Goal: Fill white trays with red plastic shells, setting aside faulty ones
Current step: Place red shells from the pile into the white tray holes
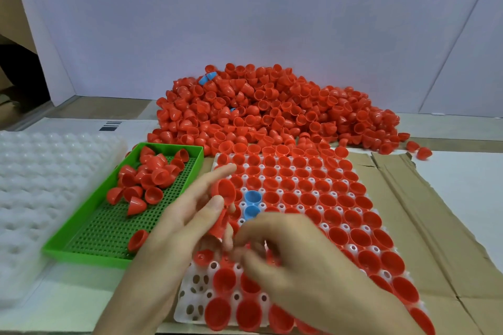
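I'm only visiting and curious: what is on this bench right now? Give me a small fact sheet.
Work tray: white tray, most pockets filled with red shells
Empty pockets: near-left corner
Odd ones: two blue shells sit in the tray
Supply: loose pile of red shells behind the tray
Set-aside: green tray on the left, holding some red shells
Spares: empty white trays, far left
Left hand: holds a held shell over the tray
Right hand: over the tray, fingers blurred, grip unclear
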